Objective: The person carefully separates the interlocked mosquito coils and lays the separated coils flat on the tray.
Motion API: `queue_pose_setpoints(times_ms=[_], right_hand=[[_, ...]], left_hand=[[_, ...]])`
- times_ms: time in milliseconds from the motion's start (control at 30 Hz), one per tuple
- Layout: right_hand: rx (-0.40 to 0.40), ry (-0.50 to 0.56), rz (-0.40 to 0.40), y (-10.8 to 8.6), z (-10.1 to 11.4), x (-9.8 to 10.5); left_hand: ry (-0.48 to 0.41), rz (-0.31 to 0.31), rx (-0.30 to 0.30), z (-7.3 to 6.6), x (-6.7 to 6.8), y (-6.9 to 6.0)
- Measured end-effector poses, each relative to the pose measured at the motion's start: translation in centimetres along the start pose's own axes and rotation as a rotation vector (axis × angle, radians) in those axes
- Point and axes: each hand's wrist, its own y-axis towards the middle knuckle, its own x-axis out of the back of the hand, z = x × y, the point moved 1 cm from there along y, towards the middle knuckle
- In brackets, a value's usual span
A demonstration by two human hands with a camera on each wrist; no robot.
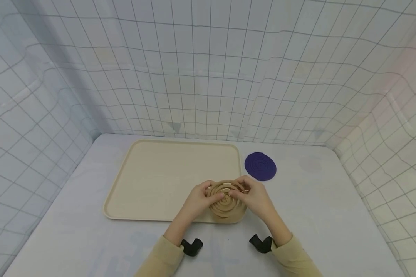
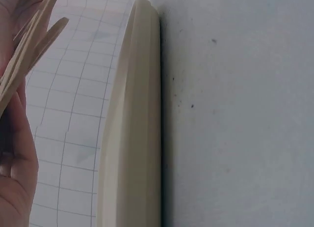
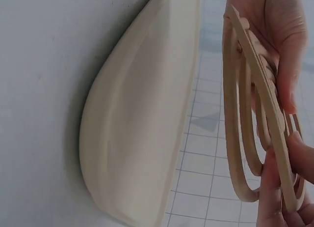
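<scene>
Left hand (image 1: 197, 200) and right hand (image 1: 258, 195) pinch tan spiral disc (image 1: 226, 199) from opposite sides, above near right corner of tray (image 1: 175, 169); two-sided grip probably steadies sagging coils (image 3: 231, 109). Purple disc (image 1: 260, 166) right of tray, on counter (image 1: 315, 200).

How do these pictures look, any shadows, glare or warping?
Head view: soft, even light, but the gridded wall looks wavy, whether from lens or slack covering I can't tell; left wrist view: a narrow dark shadow hugs the tray; right wrist view: softer shadow beside the tray, tan coil fairly sharp, no harsh glare.
</scene>
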Motion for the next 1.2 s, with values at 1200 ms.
queue_pose_setpoints(times_ms=[1200], right_hand=[[0.119, -0.019, 0.189, -0.5, 0.4, 0.0]], left_hand=[[-0.417, 0.302, 0.230, 0.5, 1.3, -0.2]])
